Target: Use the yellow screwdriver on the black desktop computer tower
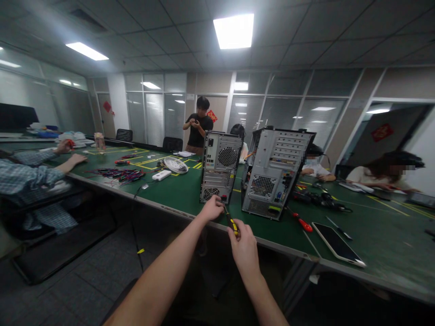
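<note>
A computer tower stands upright on the green table with its rear panel facing me. My right hand is closed round the yellow-and-black handle of a screwdriver, whose tip reaches the lower right corner of that rear panel. My left hand is curled at the same corner, fingers pinched beside the screwdriver shaft; what it holds, if anything, is hidden. A second, larger tower stands just to the right.
A red-handled screwdriver, a phone and a pen lie right of the towers. A small white fan, a white block and coloured cables lie to the left. Other people sit and stand around the table.
</note>
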Demonstrator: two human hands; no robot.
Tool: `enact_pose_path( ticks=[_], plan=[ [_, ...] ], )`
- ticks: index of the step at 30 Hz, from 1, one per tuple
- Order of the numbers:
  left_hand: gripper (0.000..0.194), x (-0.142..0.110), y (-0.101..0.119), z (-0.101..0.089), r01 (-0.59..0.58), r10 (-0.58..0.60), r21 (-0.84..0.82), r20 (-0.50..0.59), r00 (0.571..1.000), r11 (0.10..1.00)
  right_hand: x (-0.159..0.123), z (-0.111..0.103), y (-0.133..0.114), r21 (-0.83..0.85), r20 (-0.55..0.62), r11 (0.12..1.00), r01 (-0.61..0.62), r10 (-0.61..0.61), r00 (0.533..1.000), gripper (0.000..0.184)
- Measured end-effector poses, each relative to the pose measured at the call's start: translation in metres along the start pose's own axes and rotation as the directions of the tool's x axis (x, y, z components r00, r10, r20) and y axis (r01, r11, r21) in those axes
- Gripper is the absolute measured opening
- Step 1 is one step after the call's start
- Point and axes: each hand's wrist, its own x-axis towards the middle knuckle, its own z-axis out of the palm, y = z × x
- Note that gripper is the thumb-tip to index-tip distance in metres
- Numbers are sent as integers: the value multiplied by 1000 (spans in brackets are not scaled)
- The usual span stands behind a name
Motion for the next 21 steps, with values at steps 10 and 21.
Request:
enact_pose_path(
  ticks=[10,21],
  plan=[
    [41,0,-1,0,-10,10,-20,8,1000,1000,3,-4,2,77,60,995,-64,60,996,32],
    [43,-1,0,0,-1,1,-14,-7,1000,1000,0,-5,-3,74,201,988,-138,121,972,26]
  ],
)
